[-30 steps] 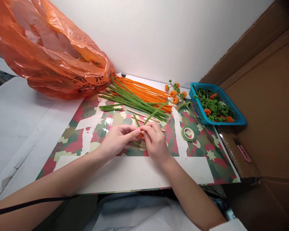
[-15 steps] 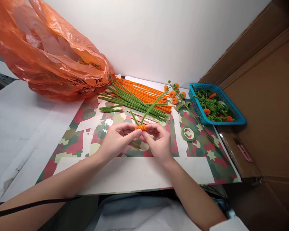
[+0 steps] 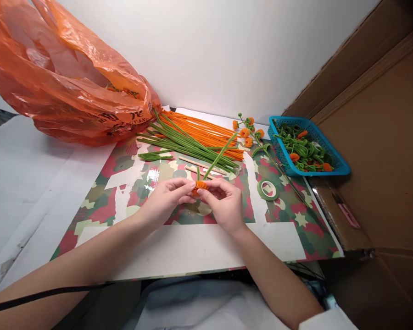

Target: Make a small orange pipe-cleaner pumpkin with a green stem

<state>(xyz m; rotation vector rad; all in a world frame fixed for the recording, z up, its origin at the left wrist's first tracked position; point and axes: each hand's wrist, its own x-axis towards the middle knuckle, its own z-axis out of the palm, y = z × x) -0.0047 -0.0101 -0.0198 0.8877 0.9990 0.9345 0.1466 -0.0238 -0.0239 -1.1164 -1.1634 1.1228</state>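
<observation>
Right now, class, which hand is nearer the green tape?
Right. The right hand sits left of the tape; the left hand is farther left, beyond the right hand.

Legible print is located on the large, translucent orange plastic bag (image 3: 72, 103) at the rear left of the camouflage-patterned worktop (image 3: 106, 166). Print colour: black. Position: lower right part of the bag, facing the camera.

Upper line: large Chinese-style characters (image 3: 136, 115). Two are visible, set apart; the left one is distorted by folds. Their reading cannot be confirmed.

Line below: smaller Latin capitals (image 3: 138, 122), beneath the right-hand character. Legible portion: "GUANG".

Further dark marks (image 3: 114, 130), lower left: broken by creases, unreadable.
</observation>
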